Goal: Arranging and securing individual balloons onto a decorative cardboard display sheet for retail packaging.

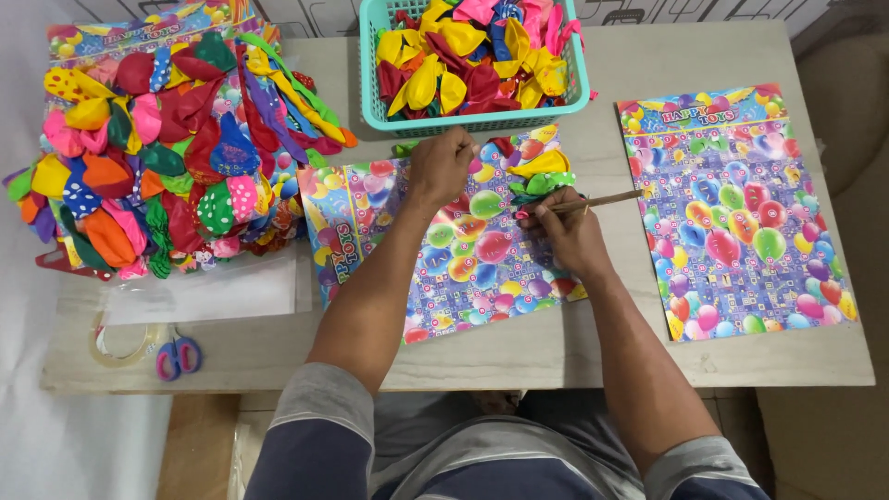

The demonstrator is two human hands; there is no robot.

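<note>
A balloon-printed display card (pixel 463 250) lies flat on the pale table (pixel 574 356), tilted, just in front of the teal basket (pixel 389 116) heaped with loose balloons (pixel 472 56). The left hand (pixel 440 167) presses down on the card's far edge, fingers curled; whether it pinches anything cannot be told. The right hand (pixel 565 231) pinches a thin wooden stick (pixel 602 200) beside a yellow balloon (pixel 542 165) and a green balloon (pixel 542 183) resting on the card's far right corner. A second printed card (pixel 741 213) lies well right of the first one. Left of it sits a stack of balloon-covered cards (pixel 157 148); nearer the table's front edge are a tape roll (pixel 116 343) and small scissors (pixel 178 356).
</note>
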